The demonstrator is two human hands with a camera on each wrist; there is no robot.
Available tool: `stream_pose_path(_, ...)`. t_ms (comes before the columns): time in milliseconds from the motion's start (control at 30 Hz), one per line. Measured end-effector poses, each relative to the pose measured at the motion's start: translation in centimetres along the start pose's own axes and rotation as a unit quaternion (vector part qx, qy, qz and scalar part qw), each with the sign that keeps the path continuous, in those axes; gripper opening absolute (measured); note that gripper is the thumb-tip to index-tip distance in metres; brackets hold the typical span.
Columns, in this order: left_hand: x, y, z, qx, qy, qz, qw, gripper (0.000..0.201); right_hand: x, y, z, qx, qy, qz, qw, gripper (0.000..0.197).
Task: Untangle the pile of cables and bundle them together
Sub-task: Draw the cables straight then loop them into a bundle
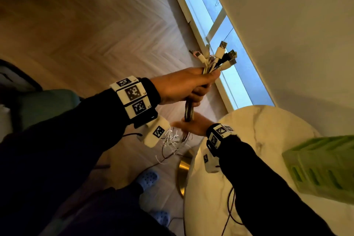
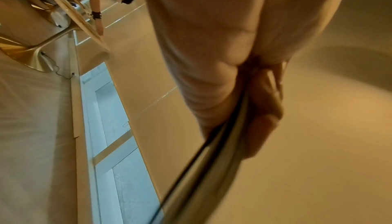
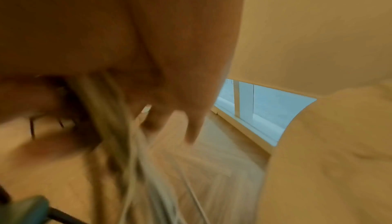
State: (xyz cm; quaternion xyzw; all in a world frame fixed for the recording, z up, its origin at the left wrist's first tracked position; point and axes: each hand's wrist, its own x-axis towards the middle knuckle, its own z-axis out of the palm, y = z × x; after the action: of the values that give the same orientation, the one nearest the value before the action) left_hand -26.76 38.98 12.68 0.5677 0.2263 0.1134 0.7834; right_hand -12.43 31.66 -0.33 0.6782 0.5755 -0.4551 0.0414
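So, cables: we've got the bunch up in the air, off the table, plugs fanned out on top and the loose tails dangling toward the floor.
Left hand: fist wrapped tight round the bunch just under the plugs.
Right hand: lower down on the same bunch; in the wrist view the fingers look fairly straight with cables running past them, but it's blurry, so we can't tell if it's gripping or just sliding along.
Step, our guess: combing the strands straight before bundling.
Doing it well: we'd keep the top fist firm so the plugs stay level, and run the lower hand down loosely, stopping at snags instead of yanking.
Head view only: plugs, both wristbands, a green crate on the table.
Left wrist only: cables leaving the fist as one tight strand, plus another person at a table far off.
Right wrist only: tails splaying apart lower down.
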Motion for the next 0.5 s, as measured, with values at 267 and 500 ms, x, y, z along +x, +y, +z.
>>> stream_pose_path(267, 1.8, -1.0, -2.5, 0.026, 0.119, 0.047, 0.992, 0.04, 1.4, -0.9, -0.8, -0.01, 0.121, -0.027, 0.992, 0.108)
stream_pose_path(500, 3.0, 0.3, -2.3, 0.242, 0.067, -0.004, 0.968, 0.043, -3.0, -6.1, -3.9, 0.4, 0.189, -0.137, 0.886, 0.015)
